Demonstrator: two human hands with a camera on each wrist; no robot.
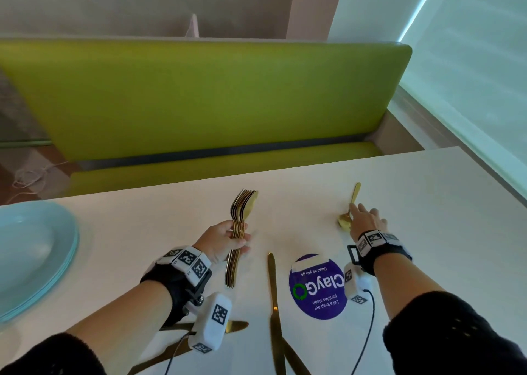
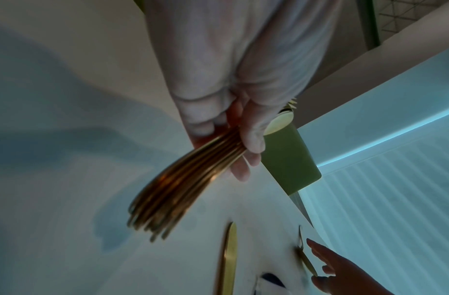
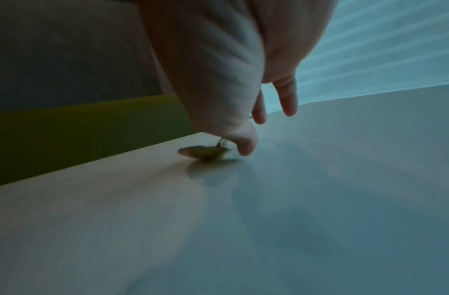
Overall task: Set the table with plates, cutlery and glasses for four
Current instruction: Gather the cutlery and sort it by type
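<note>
Your right hand [image 1: 366,220] sits at 2 o'clock on the table [image 1: 427,232], fingers spread and relaxed, index tip resting on the gold spoon [image 1: 351,206] — bowl toward you, handle pointing to 12. Nudge it straight, then lift the fingers off cleanly so it doesn't skid. Your left hand [image 1: 225,240] is clamped round the cutlery bundle [image 1: 239,226] at centre — keep it tight, tines up. Knives [image 1: 274,297] lie at 6, plate stack [image 1: 34,255] at 9.
</note>
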